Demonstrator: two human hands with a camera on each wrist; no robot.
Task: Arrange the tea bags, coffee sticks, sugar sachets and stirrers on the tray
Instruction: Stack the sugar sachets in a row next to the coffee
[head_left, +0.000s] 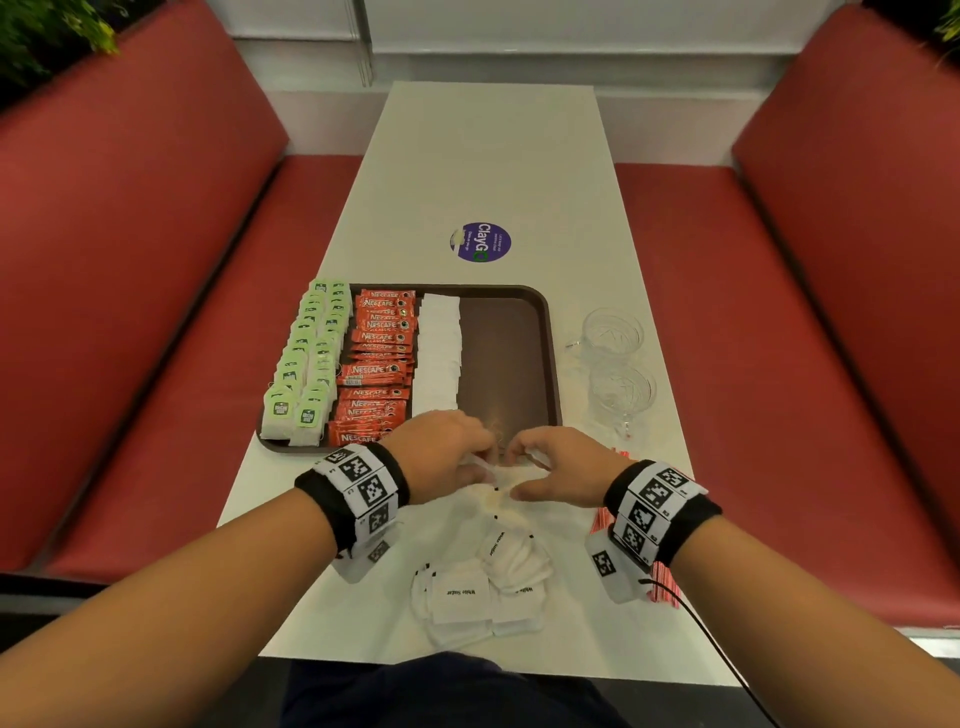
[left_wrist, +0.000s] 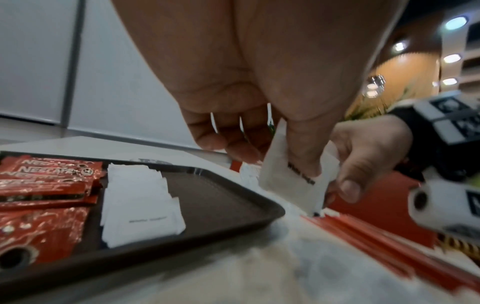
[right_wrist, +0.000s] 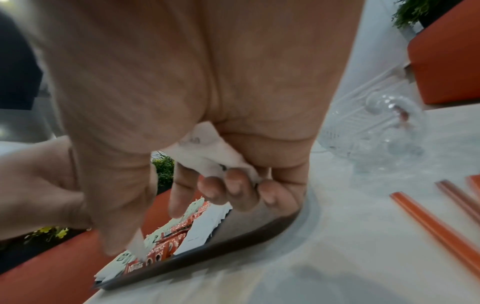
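A brown tray (head_left: 519, 364) holds green-tagged tea bags (head_left: 306, 364) on its left, red coffee sticks (head_left: 379, 364) beside them, then a column of white sugar sachets (head_left: 439, 353). Its right part is bare. Both hands meet just in front of the tray's near edge. My left hand (head_left: 480, 457) pinches a white sugar sachet (left_wrist: 291, 179) between thumb and fingers. My right hand (head_left: 519, 467) curls its fingers round a few more sachets (right_wrist: 213, 156). A loose pile of sugar sachets (head_left: 488, 582) lies on the table near me. Red stirrers (head_left: 602, 519) lie under my right wrist.
Two clear glass cups (head_left: 613, 332) (head_left: 621, 395) stand to the right of the tray. A round purple sticker (head_left: 480, 242) sits on the white table (head_left: 493, 156) beyond the tray. Red bench seats (head_left: 156, 312) flank the table on both sides.
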